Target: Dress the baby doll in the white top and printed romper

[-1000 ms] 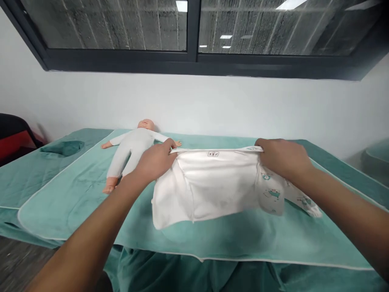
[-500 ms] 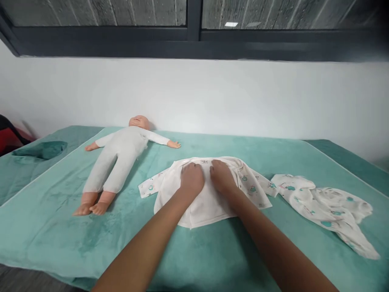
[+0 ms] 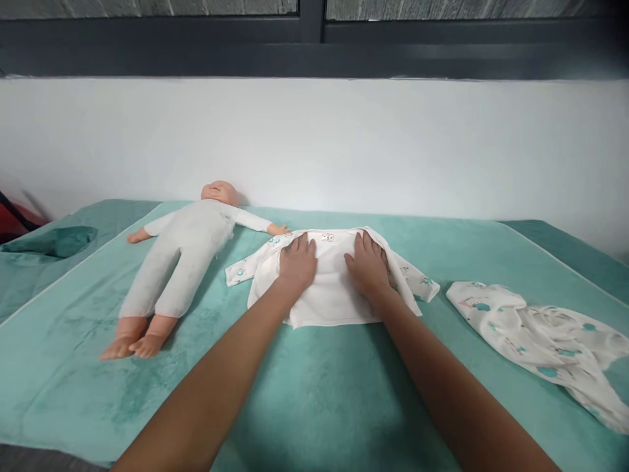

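Observation:
A white baby shirt (image 3: 330, 295) with patterned sleeves lies opened out on the green bedspread, its inside and neck label facing up. My left hand (image 3: 299, 262) rests flat on its left half, fingers stretched toward the collar. On the other half lies my right hand (image 3: 368, 265), fingers also spread and pressed to the cloth. To the left a baby doll (image 3: 191, 242) in a white cloth body lies on its back, one hand close to the shirt's left shoulder. A pair of patterned white baby pants (image 3: 535, 344) lies crumpled to the right.
The green bedspread (image 3: 304, 406) covers the bed, which meets a white wall (image 3: 314, 144) at the back. Above runs a dark window frame (image 3: 196, 49). A red and black object (image 3: 12, 219) shows at the far left, beside a fold of green cloth (image 3: 54, 241).
Both hands have gone from curled fingers to flat, spread ones. The shirt has shifted away from me toward the wall, and its right sleeve now lies apart from the pants. The view has tilted down slightly.

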`<move>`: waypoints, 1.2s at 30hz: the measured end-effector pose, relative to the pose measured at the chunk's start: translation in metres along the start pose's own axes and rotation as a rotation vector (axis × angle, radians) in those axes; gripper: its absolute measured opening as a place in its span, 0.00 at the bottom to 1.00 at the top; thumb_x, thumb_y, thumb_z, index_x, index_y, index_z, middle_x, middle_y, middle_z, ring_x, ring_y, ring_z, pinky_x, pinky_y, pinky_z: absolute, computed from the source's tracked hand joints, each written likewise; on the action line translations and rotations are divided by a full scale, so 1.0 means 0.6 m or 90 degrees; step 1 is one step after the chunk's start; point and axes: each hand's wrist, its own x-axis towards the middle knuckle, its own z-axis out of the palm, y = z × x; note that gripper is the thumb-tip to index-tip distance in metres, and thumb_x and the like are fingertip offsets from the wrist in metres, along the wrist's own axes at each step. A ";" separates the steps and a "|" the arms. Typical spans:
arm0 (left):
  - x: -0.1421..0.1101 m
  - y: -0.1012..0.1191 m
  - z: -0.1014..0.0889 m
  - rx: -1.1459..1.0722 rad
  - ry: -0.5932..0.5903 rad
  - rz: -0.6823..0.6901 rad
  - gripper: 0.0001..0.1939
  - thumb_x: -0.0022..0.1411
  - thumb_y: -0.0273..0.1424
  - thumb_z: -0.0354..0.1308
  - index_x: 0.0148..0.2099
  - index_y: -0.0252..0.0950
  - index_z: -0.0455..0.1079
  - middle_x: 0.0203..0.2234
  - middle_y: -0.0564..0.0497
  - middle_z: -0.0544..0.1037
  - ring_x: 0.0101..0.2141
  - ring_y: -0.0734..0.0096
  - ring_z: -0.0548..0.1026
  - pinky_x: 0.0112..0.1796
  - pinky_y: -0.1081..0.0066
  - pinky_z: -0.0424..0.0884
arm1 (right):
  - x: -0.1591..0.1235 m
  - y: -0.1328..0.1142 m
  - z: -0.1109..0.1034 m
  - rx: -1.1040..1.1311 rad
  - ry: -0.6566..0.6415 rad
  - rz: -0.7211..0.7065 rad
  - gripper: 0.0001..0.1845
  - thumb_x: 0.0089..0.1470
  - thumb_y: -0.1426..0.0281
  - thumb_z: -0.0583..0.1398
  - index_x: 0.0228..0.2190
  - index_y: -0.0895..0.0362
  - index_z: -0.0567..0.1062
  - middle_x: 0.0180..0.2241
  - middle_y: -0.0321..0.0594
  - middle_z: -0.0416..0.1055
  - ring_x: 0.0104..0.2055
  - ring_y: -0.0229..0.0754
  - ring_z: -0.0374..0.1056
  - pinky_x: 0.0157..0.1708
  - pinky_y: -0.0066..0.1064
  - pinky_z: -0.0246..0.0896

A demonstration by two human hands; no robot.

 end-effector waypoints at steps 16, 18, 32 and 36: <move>0.038 0.027 0.001 -0.126 -0.098 -0.090 0.21 0.61 0.28 0.47 0.56 0.33 0.65 0.62 0.37 0.61 0.62 0.54 0.58 0.57 0.52 0.60 | 0.044 -0.046 0.006 0.053 -0.011 0.057 0.32 0.52 0.75 0.51 0.59 0.68 0.59 0.63 0.64 0.53 0.64 0.60 0.51 0.59 0.54 0.46; 0.046 0.038 0.006 -0.130 -0.081 -0.115 0.20 0.61 0.27 0.46 0.55 0.32 0.66 0.61 0.36 0.62 0.62 0.54 0.60 0.57 0.54 0.62 | 0.040 -0.043 0.011 0.069 0.024 -0.031 0.27 0.54 0.76 0.49 0.55 0.68 0.65 0.61 0.62 0.56 0.64 0.55 0.51 0.61 0.46 0.47; 0.029 0.030 0.038 -0.210 0.050 -0.103 0.30 0.69 0.35 0.38 0.68 0.25 0.45 0.68 0.35 0.45 0.60 0.53 0.64 0.55 0.62 0.66 | 0.059 0.010 0.025 0.102 -0.039 0.009 0.32 0.57 0.70 0.49 0.62 0.63 0.55 0.68 0.54 0.40 0.66 0.57 0.48 0.60 0.50 0.50; 0.030 0.029 0.043 -0.257 0.067 -0.113 0.32 0.69 0.36 0.38 0.69 0.26 0.41 0.68 0.35 0.44 0.64 0.52 0.56 0.59 0.59 0.60 | 0.057 0.005 0.023 0.098 -0.032 0.010 0.29 0.57 0.73 0.48 0.60 0.62 0.59 0.67 0.54 0.44 0.65 0.57 0.50 0.59 0.49 0.50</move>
